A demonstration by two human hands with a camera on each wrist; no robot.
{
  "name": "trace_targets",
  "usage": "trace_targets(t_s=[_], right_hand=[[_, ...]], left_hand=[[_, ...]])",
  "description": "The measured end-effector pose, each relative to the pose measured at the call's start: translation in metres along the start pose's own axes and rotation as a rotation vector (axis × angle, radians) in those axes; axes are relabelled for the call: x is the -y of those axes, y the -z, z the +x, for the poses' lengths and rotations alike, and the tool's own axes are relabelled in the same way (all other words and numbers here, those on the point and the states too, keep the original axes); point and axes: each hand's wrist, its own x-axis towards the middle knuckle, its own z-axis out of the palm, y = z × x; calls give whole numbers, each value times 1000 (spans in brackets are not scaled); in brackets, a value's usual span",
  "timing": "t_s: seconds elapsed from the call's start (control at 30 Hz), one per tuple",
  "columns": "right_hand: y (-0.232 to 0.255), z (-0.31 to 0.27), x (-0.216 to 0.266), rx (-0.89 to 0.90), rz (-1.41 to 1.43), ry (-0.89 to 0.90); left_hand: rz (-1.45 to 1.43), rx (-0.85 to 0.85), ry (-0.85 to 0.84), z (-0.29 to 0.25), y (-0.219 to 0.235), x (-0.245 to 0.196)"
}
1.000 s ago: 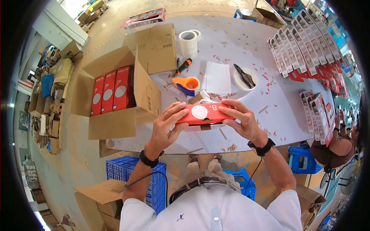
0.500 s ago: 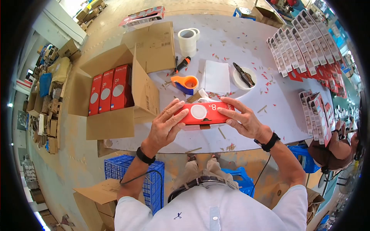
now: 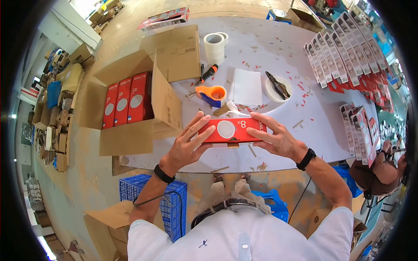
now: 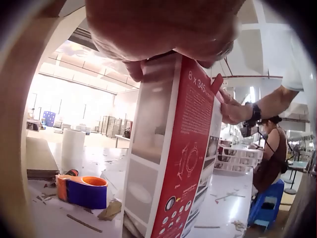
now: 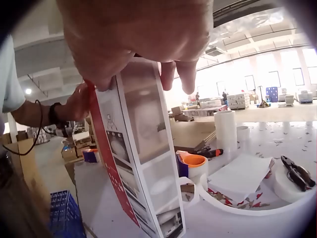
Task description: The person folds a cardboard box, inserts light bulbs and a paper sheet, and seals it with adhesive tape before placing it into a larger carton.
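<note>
Box: red box [image 3: 233, 129] with a white disc on its top face, lying lengthwise between both hands, above the near edge of the table [image 3: 283, 65].
Left hand: left hand [image 3: 187, 145] grasps the box's left end; fingers [image 3: 201, 124] extend over the top face, thumb at the near side. In the left wrist view the box [image 4: 173, 158] stands directly below the hand.
Right hand: right hand [image 3: 276, 139] grasps the box's right end; fingers [image 3: 263, 119] spread over the top face. In the right wrist view the box [image 5: 136, 148] shows its white printed side, with the fingers curled over its upper edge.
Tape gun: orange tape gun [image 3: 210, 95], just beyond the box, toward the table's middle.
Tape rolls: white tape rolls [image 3: 214, 45], near the far edge.
Paper: white sheet [image 3: 247, 87], right of the tape gun.
Pliers: pliers [image 3: 277, 85] on a white roll, right of the sheet.
Carton: open carton [image 3: 126, 104] at the table's left edge, holding three red boxes.
Flat packs: flat packs [image 3: 344, 48] in rows along the right edge.
</note>
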Motion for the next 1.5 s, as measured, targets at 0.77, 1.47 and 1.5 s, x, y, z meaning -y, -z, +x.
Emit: trace_targets(t_s=[0.77, 1.47, 1.5], right_hand=[[-29, 30, 56, -312, -194, -105], [-23, 59, 70, -199, -116, -356], [-23, 60, 70, -199, -135, -362]], left_hand=[[561, 109, 48, 39, -27, -36], [201, 93, 176, 53, -17, -33], [189, 87, 173, 54, -16, -33]])
